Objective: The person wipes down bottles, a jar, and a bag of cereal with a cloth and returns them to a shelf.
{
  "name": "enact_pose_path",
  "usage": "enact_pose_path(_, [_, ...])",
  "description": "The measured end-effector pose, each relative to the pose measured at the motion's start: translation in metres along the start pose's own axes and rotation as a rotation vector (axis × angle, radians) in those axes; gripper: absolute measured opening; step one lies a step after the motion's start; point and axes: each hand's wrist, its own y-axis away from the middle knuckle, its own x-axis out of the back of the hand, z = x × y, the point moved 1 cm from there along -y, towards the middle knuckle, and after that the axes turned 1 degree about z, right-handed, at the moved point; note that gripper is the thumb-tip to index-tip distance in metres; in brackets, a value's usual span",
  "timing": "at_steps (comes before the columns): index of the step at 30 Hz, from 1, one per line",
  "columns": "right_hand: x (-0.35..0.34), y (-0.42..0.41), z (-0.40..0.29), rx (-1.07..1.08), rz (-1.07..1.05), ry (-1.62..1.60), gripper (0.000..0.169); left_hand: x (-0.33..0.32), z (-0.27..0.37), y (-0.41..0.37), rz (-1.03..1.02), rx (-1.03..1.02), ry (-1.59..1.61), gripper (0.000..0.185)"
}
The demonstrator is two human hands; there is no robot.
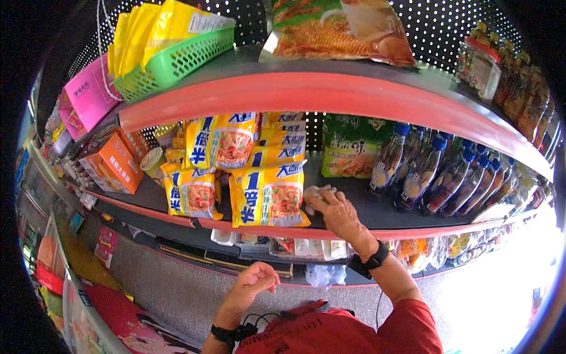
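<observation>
My right hand (341,217) presses a crumpled greyish cloth (313,200) onto the dark shelf board (342,182). The cloth lies just right of a front yellow packet of instant noodles (269,194). A smaller noodle packet (191,192) stands to its left, and another yellow packet (221,144) rests higher up behind them. My left hand (256,283) hangs below the shelf, in front of my body. Its fingers are loosely curled with nothing visible in them.
A green food bag (353,146) stands behind my right hand. Several dark bottles with blue caps (413,181) line the shelf to the right. An orange box (112,163) sits at the left. Overhead runs the red-edged upper shelf (309,93), bearing a green basket (177,62).
</observation>
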Motion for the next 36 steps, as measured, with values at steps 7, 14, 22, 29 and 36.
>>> enact_pose_path(7, [0.019,0.018,0.021,-0.257,-0.014,0.249,0.028,-0.029,0.008,-0.028,-0.083,0.072,-0.059,0.015])
enact_pose_path(14, [0.03,0.002,0.008,-0.154,-0.179,-0.019,0.029,-0.044,0.009,-0.055,-0.171,-0.007,-0.081,0.015])
enact_pose_path(22, [0.075,0.013,0.0,-0.089,-0.215,-0.146,0.043,-0.055,0.033,-0.076,-0.435,0.034,-0.003,0.052])
enact_pose_path(29, [0.122,0.009,-0.081,-0.021,-0.025,-0.45,0.045,-0.063,0.049,-0.096,-0.589,0.069,0.477,0.069])
enact_pose_path(36, [0.104,-0.002,-0.12,0.141,0.134,-0.353,0.052,-0.023,0.082,-0.078,-0.551,-0.033,0.213,0.065])
